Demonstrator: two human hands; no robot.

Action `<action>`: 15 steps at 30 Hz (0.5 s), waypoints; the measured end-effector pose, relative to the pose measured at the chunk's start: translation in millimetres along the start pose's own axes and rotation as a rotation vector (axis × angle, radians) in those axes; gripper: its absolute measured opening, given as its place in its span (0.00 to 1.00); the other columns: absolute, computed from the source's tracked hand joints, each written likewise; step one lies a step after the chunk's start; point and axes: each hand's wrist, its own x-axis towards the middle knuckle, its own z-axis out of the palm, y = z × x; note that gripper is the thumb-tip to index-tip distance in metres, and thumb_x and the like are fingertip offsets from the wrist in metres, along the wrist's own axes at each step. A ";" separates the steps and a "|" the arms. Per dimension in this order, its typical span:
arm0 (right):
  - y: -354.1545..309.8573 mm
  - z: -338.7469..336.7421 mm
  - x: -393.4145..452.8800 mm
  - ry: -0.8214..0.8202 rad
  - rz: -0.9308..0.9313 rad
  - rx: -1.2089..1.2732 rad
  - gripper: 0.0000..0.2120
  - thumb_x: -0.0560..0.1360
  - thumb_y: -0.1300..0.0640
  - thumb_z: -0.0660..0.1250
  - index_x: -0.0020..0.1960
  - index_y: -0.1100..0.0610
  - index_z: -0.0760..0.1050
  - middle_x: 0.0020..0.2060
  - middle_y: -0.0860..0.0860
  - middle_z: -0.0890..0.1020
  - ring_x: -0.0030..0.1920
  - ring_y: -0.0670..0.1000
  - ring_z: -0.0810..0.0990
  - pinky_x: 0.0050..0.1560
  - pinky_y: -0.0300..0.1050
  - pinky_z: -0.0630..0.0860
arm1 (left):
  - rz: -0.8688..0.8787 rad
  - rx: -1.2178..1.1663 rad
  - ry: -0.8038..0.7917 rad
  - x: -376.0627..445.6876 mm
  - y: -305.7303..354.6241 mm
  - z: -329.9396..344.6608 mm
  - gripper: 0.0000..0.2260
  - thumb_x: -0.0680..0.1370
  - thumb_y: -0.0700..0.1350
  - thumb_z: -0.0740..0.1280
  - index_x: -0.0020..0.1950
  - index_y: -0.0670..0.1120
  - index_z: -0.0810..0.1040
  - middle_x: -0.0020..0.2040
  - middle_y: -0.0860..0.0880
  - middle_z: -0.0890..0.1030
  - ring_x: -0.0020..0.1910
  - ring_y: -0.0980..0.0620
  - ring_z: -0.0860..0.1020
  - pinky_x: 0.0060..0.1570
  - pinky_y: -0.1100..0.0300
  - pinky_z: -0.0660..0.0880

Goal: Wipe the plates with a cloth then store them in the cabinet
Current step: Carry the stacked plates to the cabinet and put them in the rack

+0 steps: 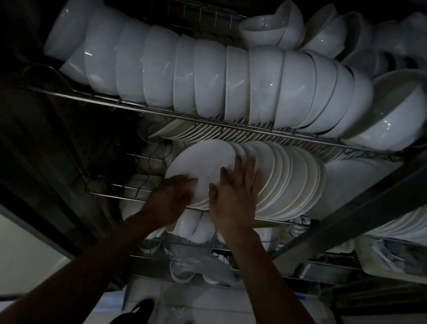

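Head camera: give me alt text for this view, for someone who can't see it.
In a dim cabinet, both bare hands press on the front plate of a row of white plates standing on edge on the middle wire rack: left hand at its lower edge, right hand flat against it. White bowls fill the rack above.

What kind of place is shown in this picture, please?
Probably a restaurant or canteen kitchen's dish cabinet. Long rows of white ceramic bowls fill the top metal wire rack, and many white round plates stand on edge below, far more than a home needs.
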 end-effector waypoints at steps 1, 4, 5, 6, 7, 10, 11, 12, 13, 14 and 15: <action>-0.4 -0.1 -0.5 -0.004 -0.007 -0.012 0.24 0.82 0.46 0.57 0.74 0.58 0.69 0.80 0.60 0.54 0.80 0.63 0.37 0.74 0.56 0.24 | -0.009 0.010 -0.001 -1.4 -0.3 -0.8 0.19 0.81 0.43 0.63 0.72 0.41 0.74 0.72 0.38 0.74 0.73 0.39 0.70 0.72 0.46 0.66; 0.2 -0.1 -1.1 -0.014 -0.023 -0.020 0.23 0.83 0.46 0.56 0.74 0.56 0.70 0.80 0.60 0.56 0.80 0.63 0.42 0.76 0.57 0.27 | -0.026 0.013 -0.004 -4.5 -0.4 -3.9 0.22 0.79 0.47 0.61 0.70 0.41 0.77 0.70 0.39 0.75 0.71 0.40 0.72 0.71 0.46 0.67; 0.1 -0.7 -1.2 -0.019 -0.030 -0.015 0.23 0.83 0.46 0.56 0.74 0.55 0.70 0.80 0.60 0.57 0.80 0.63 0.43 0.77 0.58 0.30 | -0.030 0.026 -0.005 -4.1 -0.4 -5.2 0.20 0.80 0.45 0.63 0.70 0.41 0.77 0.70 0.39 0.76 0.71 0.40 0.72 0.71 0.47 0.67; 0.0 -1.5 -0.8 -0.025 -0.035 -0.013 0.23 0.83 0.46 0.56 0.74 0.55 0.69 0.80 0.60 0.58 0.80 0.62 0.45 0.78 0.59 0.32 | -0.024 0.048 -0.003 -3.0 -1.5 -6.0 0.18 0.81 0.42 0.64 0.70 0.42 0.77 0.70 0.40 0.76 0.71 0.40 0.72 0.72 0.48 0.67; 0.1 -3.0 -0.1 -0.035 -0.038 -0.015 0.24 0.83 0.46 0.56 0.75 0.54 0.69 0.79 0.59 0.58 0.81 0.62 0.46 0.78 0.60 0.34 | -0.020 0.066 0.001 -2.1 -1.1 -7.4 0.17 0.81 0.40 0.66 0.71 0.43 0.77 0.70 0.41 0.76 0.71 0.41 0.73 0.72 0.50 0.67; 2.0 -6.9 2.1 -0.048 -0.062 -0.027 0.24 0.82 0.46 0.56 0.75 0.54 0.68 0.79 0.59 0.60 0.80 0.61 0.48 0.78 0.61 0.37 | -0.018 0.102 0.023 -2.3 1.3 -13.1 0.18 0.82 0.42 0.66 0.72 0.45 0.76 0.71 0.44 0.77 0.68 0.43 0.75 0.68 0.53 0.70; 2.4 -9.0 2.9 -0.054 -0.069 -0.027 0.24 0.82 0.47 0.56 0.75 0.54 0.68 0.79 0.58 0.60 0.80 0.61 0.49 0.78 0.61 0.38 | -0.026 0.116 0.035 -3.7 3.5 -16.6 0.17 0.82 0.44 0.66 0.72 0.46 0.76 0.70 0.45 0.77 0.68 0.43 0.76 0.67 0.53 0.71; 2.9 -9.8 3.9 -0.053 -0.081 -0.024 0.23 0.82 0.47 0.57 0.75 0.54 0.67 0.79 0.58 0.61 0.80 0.60 0.50 0.79 0.61 0.39 | -0.026 0.129 0.049 -4.6 4.5 -19.3 0.17 0.83 0.45 0.65 0.72 0.47 0.76 0.70 0.45 0.77 0.67 0.44 0.76 0.66 0.53 0.72; 2.0 -11.6 3.7 -0.058 -0.092 -0.014 0.23 0.83 0.47 0.57 0.75 0.54 0.67 0.78 0.58 0.61 0.80 0.60 0.51 0.79 0.61 0.40 | -0.023 0.145 0.054 -6.4 7.3 -22.8 0.17 0.83 0.47 0.65 0.72 0.47 0.76 0.70 0.45 0.77 0.66 0.44 0.77 0.65 0.51 0.73; 1.0 -12.9 3.1 -0.057 -0.107 0.000 0.23 0.83 0.48 0.57 0.75 0.54 0.67 0.78 0.58 0.62 0.80 0.60 0.52 0.79 0.61 0.42 | -0.017 0.156 0.056 -8.3 8.1 -26.0 0.18 0.83 0.47 0.64 0.72 0.47 0.76 0.70 0.45 0.77 0.66 0.44 0.77 0.65 0.51 0.74; -0.3 -15.2 2.5 -0.057 -0.123 0.019 0.23 0.83 0.49 0.57 0.75 0.54 0.67 0.77 0.58 0.64 0.79 0.60 0.54 0.79 0.60 0.45 | -0.017 0.163 0.057 -9.8 10.1 -30.1 0.18 0.83 0.48 0.64 0.73 0.48 0.75 0.70 0.45 0.77 0.66 0.44 0.77 0.64 0.51 0.74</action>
